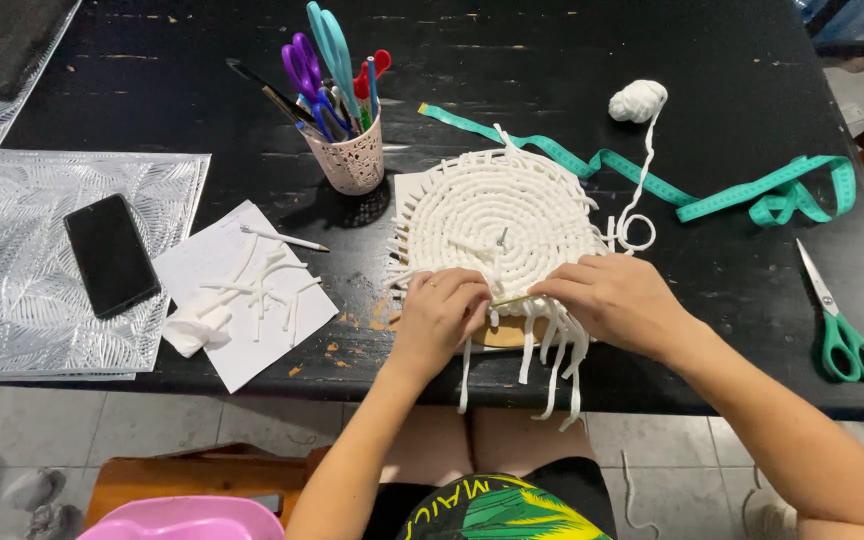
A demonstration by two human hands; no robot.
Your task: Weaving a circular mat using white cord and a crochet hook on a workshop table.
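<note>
A round white woven cord mat (497,215) lies on the black table (592,60), with loose cord ends hanging over the front edge. My left hand (440,310) presses on its near rim, fingers curled. My right hand (612,295) pinches a thin yellowish needle or stick (510,299) that points toward the left hand. A white cord runs from the mat's right side to a small white cord ball (637,100). Brown cardboard (507,335) shows under the mat's near edge.
A teal tape measure (742,195) curls at the right, green-handled scissors (837,330) beyond it. A pink cup of scissors and pens (352,150) stands left of the mat. White paper with cord scraps (247,285), a black phone (110,255) and a silver placemat (12,300) lie left.
</note>
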